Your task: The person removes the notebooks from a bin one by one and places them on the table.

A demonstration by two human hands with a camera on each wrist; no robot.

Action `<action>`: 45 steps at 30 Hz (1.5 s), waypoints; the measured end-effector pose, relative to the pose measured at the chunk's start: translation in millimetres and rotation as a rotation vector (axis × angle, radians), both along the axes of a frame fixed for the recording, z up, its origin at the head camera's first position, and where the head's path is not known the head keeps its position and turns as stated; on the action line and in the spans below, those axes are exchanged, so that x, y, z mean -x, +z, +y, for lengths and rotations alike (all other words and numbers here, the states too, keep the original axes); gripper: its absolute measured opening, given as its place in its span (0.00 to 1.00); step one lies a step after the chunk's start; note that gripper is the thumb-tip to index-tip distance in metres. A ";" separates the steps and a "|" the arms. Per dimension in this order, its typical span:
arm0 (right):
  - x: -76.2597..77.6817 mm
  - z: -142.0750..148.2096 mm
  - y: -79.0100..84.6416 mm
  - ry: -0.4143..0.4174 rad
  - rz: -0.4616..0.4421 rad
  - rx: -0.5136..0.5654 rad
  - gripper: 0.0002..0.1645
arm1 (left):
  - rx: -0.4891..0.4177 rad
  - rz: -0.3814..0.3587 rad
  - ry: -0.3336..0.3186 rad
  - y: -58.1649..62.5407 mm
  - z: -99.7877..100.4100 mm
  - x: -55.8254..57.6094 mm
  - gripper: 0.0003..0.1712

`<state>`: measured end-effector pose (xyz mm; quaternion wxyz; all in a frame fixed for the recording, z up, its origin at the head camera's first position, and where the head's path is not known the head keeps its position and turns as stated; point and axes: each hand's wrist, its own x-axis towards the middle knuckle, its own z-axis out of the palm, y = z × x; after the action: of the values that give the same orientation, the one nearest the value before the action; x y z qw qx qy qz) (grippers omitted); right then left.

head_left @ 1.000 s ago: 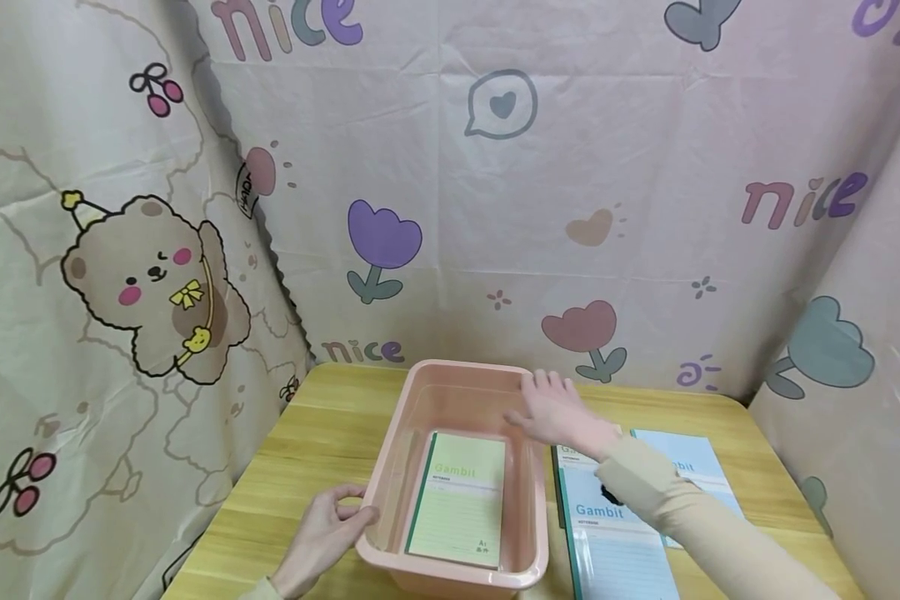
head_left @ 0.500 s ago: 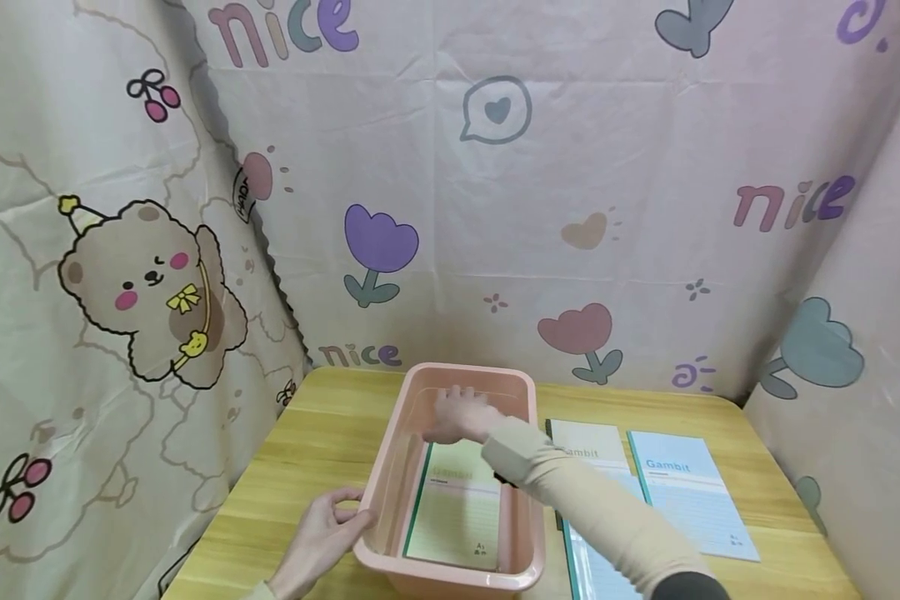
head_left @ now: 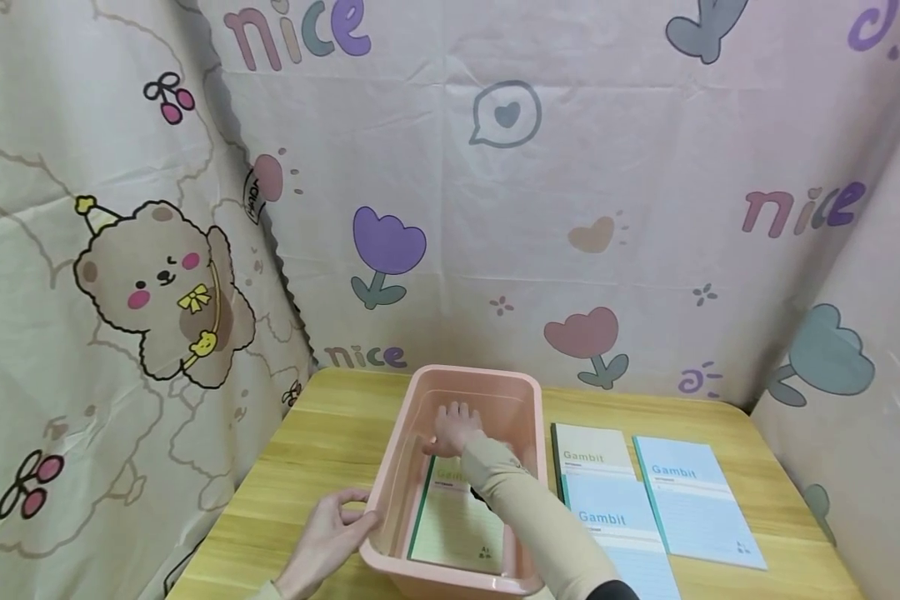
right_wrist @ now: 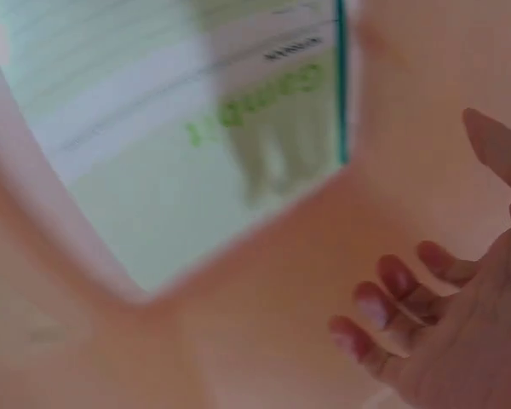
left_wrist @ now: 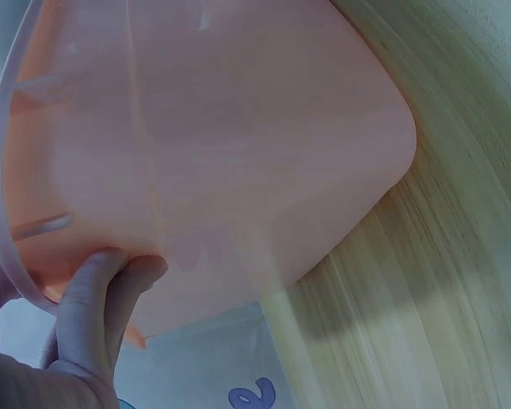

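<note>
A pink plastic bin (head_left: pixel 450 577) stands on the table, and a pale green notebook (head_left: pixel 450 529) lies flat on its floor. My left hand (head_left: pixel 322 537) grips the bin's near left rim, thumb over the top; the left wrist view shows the fingers (left_wrist: pixel 89 298) curled against the outer wall. Inside the bin, my right hand (head_left: pixel 457 429) hovers near the far end of the notebook with nothing in it. In the right wrist view its fingers (right_wrist: pixel 400 315) are spread and relaxed, and their shadow falls on the notebook cover. My right sleeve hides part of the notebook and bin.
Right of the bin lie a cream notebook (head_left: pixel 588 442), a blue notebook (head_left: pixel 622 497) overlapping it, and another blue notebook (head_left: pixel 701 500) farther right. The wooden table (head_left: pixel 330 433) meets a printed cloth backdrop (head_left: pixel 487 208) behind and at both sides.
My right hand has moved left from the bin's right rim into the bin, then slightly lower toward the notebook. The left hand keeps its grip on the rim.
</note>
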<state>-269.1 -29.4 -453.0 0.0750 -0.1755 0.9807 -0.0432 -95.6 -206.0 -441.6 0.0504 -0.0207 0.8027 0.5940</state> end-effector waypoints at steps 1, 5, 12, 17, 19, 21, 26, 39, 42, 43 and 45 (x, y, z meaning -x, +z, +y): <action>1.0 1.0 -5.6 0.006 0.005 0.005 0.44 | -0.001 -0.002 -0.006 0.2 0.0 -0.2 0.28; 0.1 6.7 -19.4 -0.003 -0.022 0.038 0.48 | 0.004 0.006 -0.022 1.2 0.7 -1.3 0.28; -3.0 17.0 -39.9 -0.083 -0.119 0.108 0.58 | 0.005 0.015 -0.013 0.3 0.5 -2.2 0.28; -12.2 20.0 -48.5 -0.055 -0.009 0.081 0.53 | 0.006 0.006 -0.015 -0.9 0.3 -1.5 0.28; -15.6 19.3 -47.3 -0.044 -0.007 0.058 0.53 | 0.008 0.001 -0.015 -1.0 0.3 -1.6 0.28; -17.2 17.5 -44.6 -0.038 -0.031 0.045 0.55 | 0.008 -0.002 -0.013 -0.5 0.2 -1.6 0.28; -16.7 13.2 -39.5 -0.037 -0.098 0.010 0.59 | 0.002 -0.002 -0.008 1.6 -0.1 -2.6 0.28; -19.0 13.1 -48.1 -0.032 -0.001 -0.053 0.56 | -0.002 -0.005 -0.004 2.0 1.1 -2.4 0.28; -19.8 13.7 -49.4 -0.018 0.045 -0.072 0.55 | -0.007 0.006 -0.008 1.7 1.7 -2.8 0.28; -19.2 13.8 -50.7 -0.013 0.060 -0.081 0.55 | -0.008 0.011 -0.010 1.6 1.8 -2.9 0.28; -16.1 14.2 -56.3 -0.005 0.083 -0.103 0.56 | -0.012 0.014 -0.014 1.7 2.0 -3.2 0.28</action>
<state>-253.1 -15.3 -509.3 0.0432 -0.1704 0.9843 0.0146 -92.5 -204.0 -439.9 0.0493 -0.0106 0.7995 0.5986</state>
